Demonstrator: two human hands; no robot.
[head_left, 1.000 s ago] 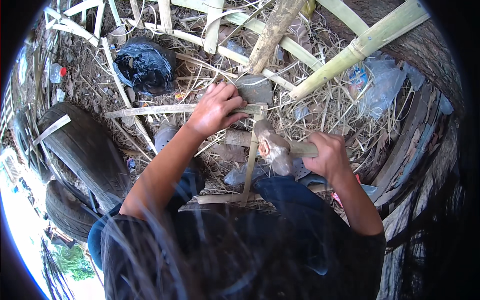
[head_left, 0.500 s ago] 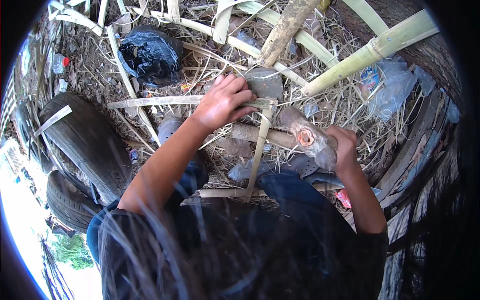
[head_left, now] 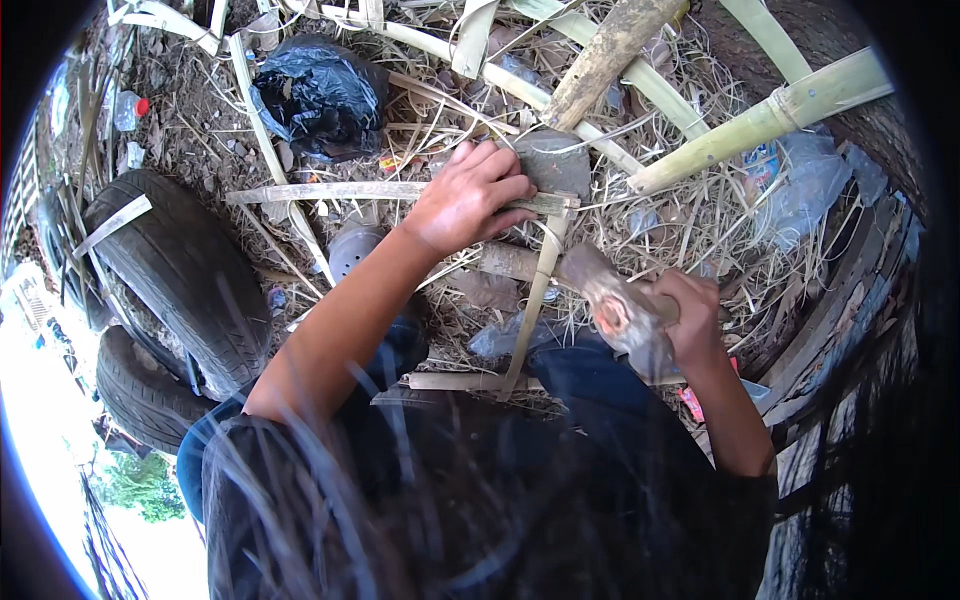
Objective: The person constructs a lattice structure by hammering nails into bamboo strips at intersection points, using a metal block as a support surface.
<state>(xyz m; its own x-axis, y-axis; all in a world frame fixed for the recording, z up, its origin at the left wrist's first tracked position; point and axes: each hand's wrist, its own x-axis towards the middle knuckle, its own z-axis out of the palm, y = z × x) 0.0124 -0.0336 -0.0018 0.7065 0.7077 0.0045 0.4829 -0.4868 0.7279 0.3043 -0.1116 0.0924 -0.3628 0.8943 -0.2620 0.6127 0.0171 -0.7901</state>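
Observation:
My left hand (head_left: 475,198) is closed around a split bamboo strip (head_left: 340,191) near its right end. That end lies against the near edge of a flat grey stone (head_left: 560,165). At the same end the strip meets a second bamboo strip (head_left: 535,300), which runs back toward my legs. My right hand (head_left: 688,312) grips the handle of a rough wooden mallet (head_left: 618,308). The mallet head hangs to the right of the second strip, nearer to me than the joint, and hides part of the ground.
A black plastic bag (head_left: 325,100) lies beyond my left forearm. Old tyres (head_left: 175,275) stand at the left. A thick bamboo pole (head_left: 770,120) and a wooden stick (head_left: 610,60) reach in from the far side. Shavings and clear plastic (head_left: 810,185) litter the ground.
The mallet has come down toward my body, away from the strips' joint. My left hand keeps its hold on the strip. The whole view has shifted slightly.

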